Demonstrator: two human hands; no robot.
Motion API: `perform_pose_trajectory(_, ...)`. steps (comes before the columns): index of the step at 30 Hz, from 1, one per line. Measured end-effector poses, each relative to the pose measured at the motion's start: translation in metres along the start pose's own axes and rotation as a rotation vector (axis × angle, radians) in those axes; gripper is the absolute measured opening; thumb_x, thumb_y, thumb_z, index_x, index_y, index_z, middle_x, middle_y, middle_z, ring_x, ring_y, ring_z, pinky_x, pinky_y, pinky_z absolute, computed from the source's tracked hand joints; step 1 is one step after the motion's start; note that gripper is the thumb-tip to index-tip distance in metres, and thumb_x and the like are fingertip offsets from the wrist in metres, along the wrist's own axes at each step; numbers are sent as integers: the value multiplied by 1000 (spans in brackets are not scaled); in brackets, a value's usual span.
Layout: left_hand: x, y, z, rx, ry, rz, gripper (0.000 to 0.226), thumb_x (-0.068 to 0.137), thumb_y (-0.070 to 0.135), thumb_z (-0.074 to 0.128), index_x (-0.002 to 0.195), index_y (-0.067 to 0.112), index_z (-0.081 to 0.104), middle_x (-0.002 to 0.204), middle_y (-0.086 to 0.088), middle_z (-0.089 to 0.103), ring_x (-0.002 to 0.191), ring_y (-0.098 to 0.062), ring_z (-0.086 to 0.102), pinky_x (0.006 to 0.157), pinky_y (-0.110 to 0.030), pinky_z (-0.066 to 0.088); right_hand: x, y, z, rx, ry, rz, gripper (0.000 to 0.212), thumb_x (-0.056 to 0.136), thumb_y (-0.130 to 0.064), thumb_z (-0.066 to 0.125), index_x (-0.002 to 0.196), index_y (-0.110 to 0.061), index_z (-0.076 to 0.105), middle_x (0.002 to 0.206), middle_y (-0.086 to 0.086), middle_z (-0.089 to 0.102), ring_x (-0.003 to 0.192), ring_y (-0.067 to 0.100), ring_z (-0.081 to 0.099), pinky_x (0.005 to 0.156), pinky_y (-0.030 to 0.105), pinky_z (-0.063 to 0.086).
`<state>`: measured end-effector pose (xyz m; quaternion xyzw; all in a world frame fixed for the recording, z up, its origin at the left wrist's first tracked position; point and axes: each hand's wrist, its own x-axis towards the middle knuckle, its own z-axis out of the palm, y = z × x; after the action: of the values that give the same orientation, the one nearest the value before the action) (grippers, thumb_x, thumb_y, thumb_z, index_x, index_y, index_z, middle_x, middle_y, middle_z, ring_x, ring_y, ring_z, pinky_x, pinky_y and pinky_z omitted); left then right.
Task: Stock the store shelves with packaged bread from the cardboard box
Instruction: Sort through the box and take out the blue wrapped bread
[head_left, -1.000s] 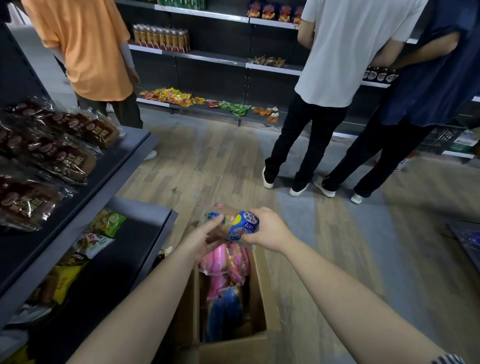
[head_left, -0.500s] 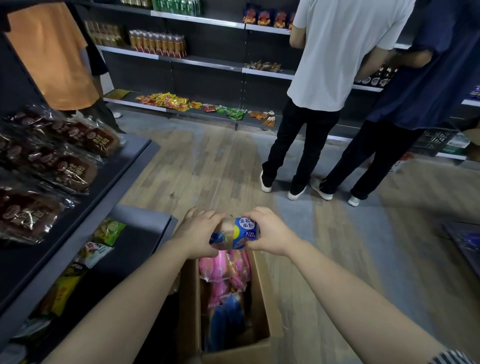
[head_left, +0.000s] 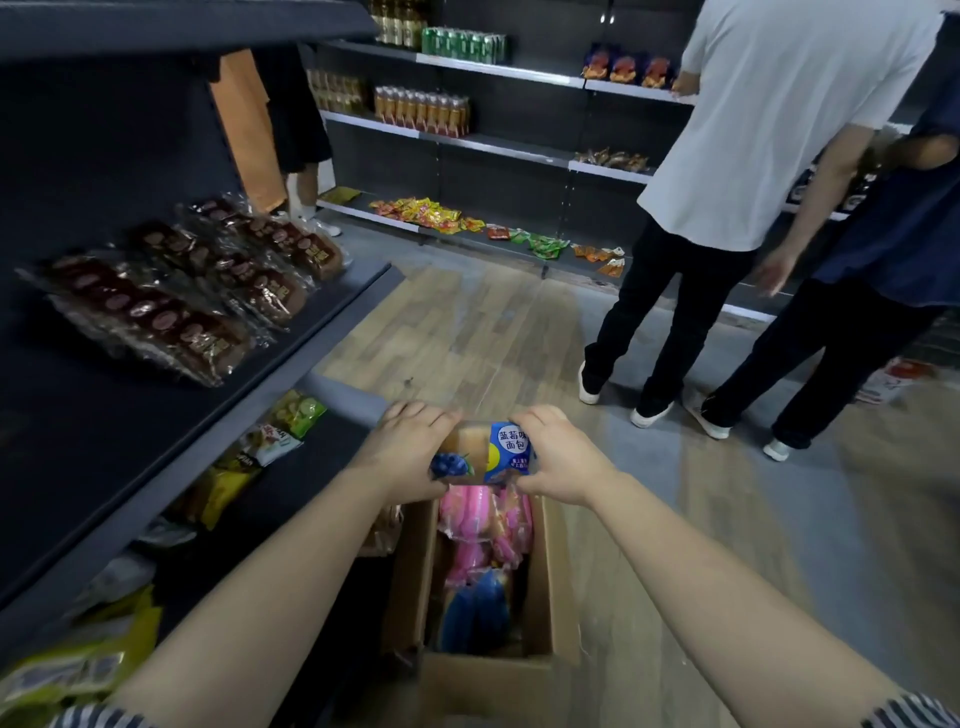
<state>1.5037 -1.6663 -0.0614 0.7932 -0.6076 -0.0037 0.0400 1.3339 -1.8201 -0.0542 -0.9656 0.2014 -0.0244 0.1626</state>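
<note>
Left hand (head_left: 410, 452) & right hand (head_left: 558, 457) each grip one end of a blue-label bread pack (head_left: 485, 454), held just above the open cardboard box (head_left: 550, 571). The box holds glossy pink packs (head_left: 483, 530). At left is a dark metal shelf (head_left: 291, 364) w/ crinkly clear-wrapped brown loaves (head_left: 208, 291). Two people (head_left: 753, 156) stand across the wood-look floor.

I see bare dark shelf (head_left: 104, 441) left of me in front of the brown bread packets (head_left: 171, 317), upper shelf (head_left: 182, 26) low above it, cardboard box (head_left: 553, 571) open-topped and crowded with packs, wood floor (head_left: 493, 338) free ahead, person in white shirt (head_left: 769, 130) and person in dark blue (head_left: 893, 234) blocking the far shelves on my right
</note>
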Motion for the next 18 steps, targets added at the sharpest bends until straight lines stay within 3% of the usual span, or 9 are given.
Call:
perform_pose_trajectory(13, -181, -11, -30, 107, 211, -374, 90, 73, 46, 72, 149, 16, 35, 144, -4, 46, 134, -26, 39, 111, -40, 23, -15, -130, 18, -41, 59, -415, 80, 69, -30, 80, 137, -6, 45, 131, 12, 47, 125, 29, 40, 102, 37, 41)
perform_pose_trajectory(18, -270, -27, -50, 205, 163, -560, 94, 81, 50, 65, 156, 21, 16, 154, 2, 29, 142, -20, 23, 115, -35, 10, -11, -211, 31, -90, 24, -618, 80, 75, -40, 77, 139, -8, 43, 138, 12, 43, 130, 28, 38, 106, 37, 40)
